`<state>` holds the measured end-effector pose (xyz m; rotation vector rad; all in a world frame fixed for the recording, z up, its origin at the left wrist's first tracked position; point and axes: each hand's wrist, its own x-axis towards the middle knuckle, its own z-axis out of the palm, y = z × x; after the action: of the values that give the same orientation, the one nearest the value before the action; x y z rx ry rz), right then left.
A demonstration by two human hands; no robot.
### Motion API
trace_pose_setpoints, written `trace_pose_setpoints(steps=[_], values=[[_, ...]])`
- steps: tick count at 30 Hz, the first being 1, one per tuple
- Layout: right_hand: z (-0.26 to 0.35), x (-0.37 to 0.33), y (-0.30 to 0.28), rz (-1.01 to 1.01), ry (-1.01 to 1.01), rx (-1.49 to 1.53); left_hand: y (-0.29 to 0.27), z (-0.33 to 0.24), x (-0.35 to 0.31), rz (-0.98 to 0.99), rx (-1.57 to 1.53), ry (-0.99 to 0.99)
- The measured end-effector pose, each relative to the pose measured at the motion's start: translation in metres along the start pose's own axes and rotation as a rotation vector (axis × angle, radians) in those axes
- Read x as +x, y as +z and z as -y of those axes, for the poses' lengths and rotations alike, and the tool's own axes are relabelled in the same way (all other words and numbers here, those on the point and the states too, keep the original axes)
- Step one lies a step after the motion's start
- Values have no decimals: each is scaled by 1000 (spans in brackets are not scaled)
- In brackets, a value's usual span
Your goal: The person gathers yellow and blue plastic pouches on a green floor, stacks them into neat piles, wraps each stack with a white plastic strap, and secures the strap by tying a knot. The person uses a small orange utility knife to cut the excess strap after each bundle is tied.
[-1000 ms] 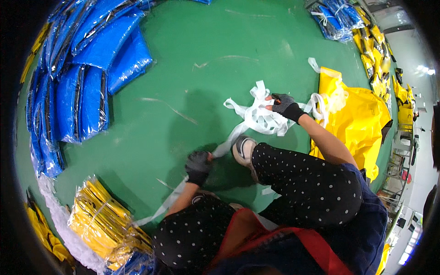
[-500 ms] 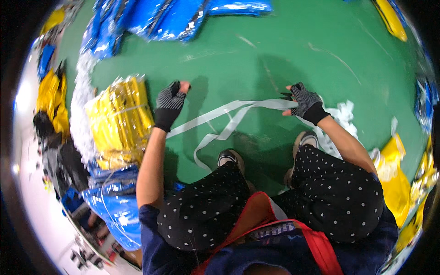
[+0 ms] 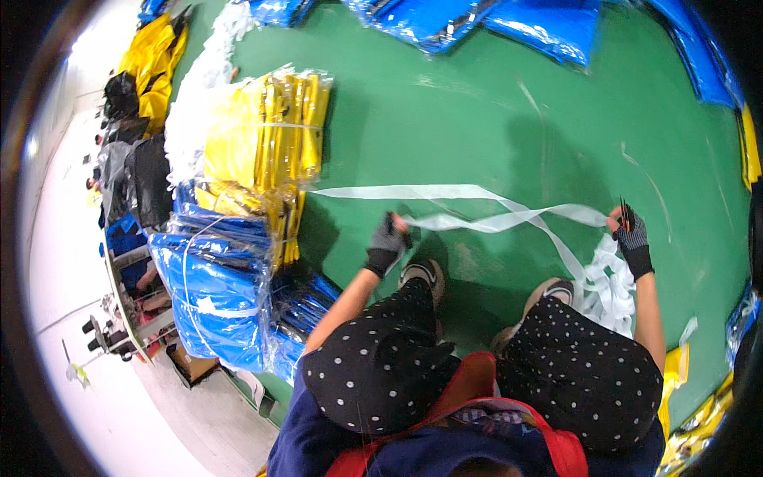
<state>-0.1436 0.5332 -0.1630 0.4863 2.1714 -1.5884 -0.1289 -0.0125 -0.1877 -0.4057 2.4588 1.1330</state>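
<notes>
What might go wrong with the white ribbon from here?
The flat white ribbon running between the grey-gloved left hand and right hand crosses another white strand, so they might tangle. The loose white ribbon heap beside the beige-and-dark right shoe could catch underfoot.

2 hands (image 3: pixel 386 241) (image 3: pixel 633 242), 2 shoes (image 3: pixel 427 274) (image 3: pixel 554 292), 1 strip heap (image 3: pixel 610 294)

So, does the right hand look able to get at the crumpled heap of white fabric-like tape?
Probably yes: the right hand is close to the heap, with nothing visible between them, though it appears to hold a twisted length of tape.
</notes>
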Motion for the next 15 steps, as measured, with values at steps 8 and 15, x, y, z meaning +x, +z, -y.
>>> trace_pose_setpoints(steps=[8,15], values=[[-19,-24,-116,-180,143,-806,-148,-303,149,-312,313,743],[-123,-72,-335,-768,513,-790,-433,-421,240,-712,452,529]])
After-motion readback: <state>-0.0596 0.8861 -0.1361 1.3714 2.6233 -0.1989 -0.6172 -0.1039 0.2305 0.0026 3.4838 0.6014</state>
